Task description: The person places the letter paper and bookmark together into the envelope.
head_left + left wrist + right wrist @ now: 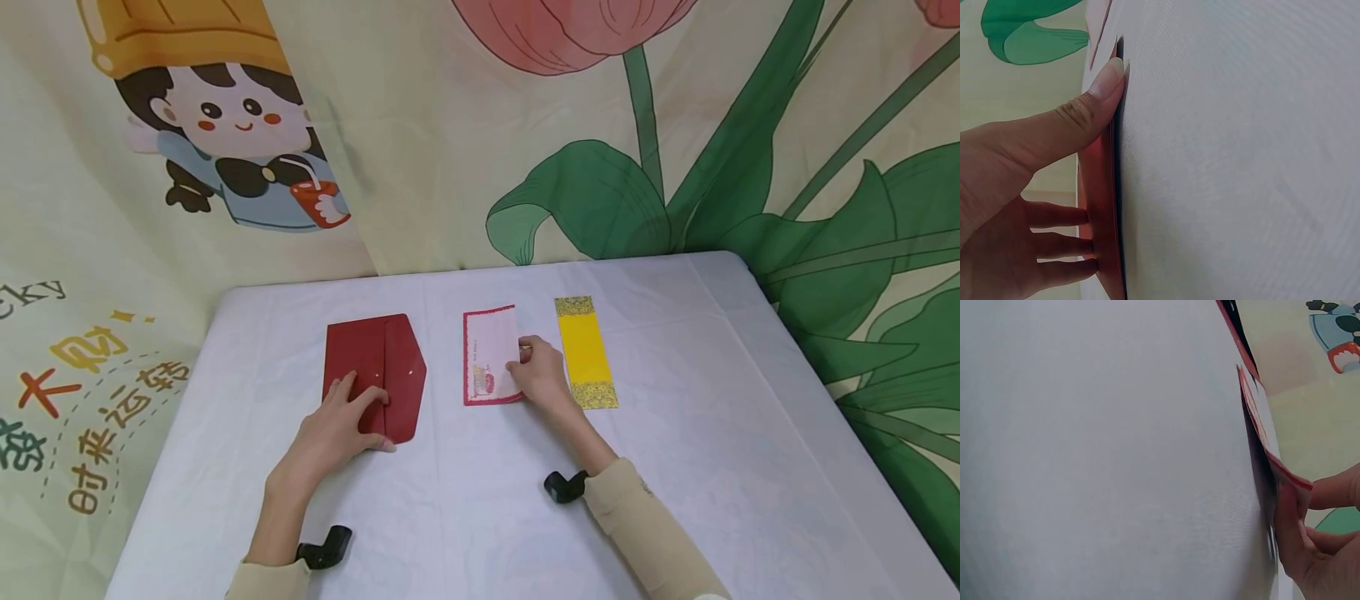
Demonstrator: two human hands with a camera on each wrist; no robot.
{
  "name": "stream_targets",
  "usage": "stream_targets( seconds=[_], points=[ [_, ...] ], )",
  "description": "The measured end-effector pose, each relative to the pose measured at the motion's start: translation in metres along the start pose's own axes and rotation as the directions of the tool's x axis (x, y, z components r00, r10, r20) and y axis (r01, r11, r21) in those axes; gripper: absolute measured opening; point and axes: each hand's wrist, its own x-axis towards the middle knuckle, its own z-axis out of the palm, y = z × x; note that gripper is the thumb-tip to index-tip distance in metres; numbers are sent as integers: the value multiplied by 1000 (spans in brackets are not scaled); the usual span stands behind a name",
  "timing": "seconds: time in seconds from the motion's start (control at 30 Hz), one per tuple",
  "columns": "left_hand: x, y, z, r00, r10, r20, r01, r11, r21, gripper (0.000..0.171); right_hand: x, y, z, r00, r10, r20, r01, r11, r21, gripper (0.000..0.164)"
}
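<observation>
A: Take 12 o'clock as the far side of the worktop. Left hand first?
B: On the red envelope, which lies flat at about 10 o'clock, flap pointing to 3. Fingers spread, tips touching the envelope's face on its nearer half. Thumb set well apart from them, at the near edge, around 5 o'clock on the envelope.
A: Any grip there?
B: No curl round it. The left wrist view gives three fingertips against the red face and the thumb lying along the edge.
A: Right hand?
B: At the 3 o'clock side of the pink-and-white card, a red-bordered piece lying at 3 o'clock from the envelope, well apart from it. Thumb and fingers brought together, pinching that side edge.
A: Flat or lifted?
B: Right wrist view: the pinched edge bends up, off the white surface, with a shadow beneath. How each fingertip sits behind the card, cannot tell.
A: Anything beyond it?
B: Yellow strip, patterned at both ends, at 3 o'clock from the card, just beside the right hand.
</observation>
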Motion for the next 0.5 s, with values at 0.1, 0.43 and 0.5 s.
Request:
stream_targets(
  seconds=[0.1, 0.43, 0.5],
  points=[
    [0, 0, 0, 1000, -2, -3, 2, 1000, 2, 64, -1, 0, -4, 999, 14, 37, -17, 996, 83, 43],
    [-1, 0, 0, 1000, -9, 0, 9, 1000, -2, 65, -4, 2, -9, 985, -2, 172, -53, 948, 314, 40],
    [0, 0, 1, 1000, -9, -2, 9, 1000, -4, 65, -5, 3, -9, 984, -10, 179, -52, 941, 334, 39]
  ],
)
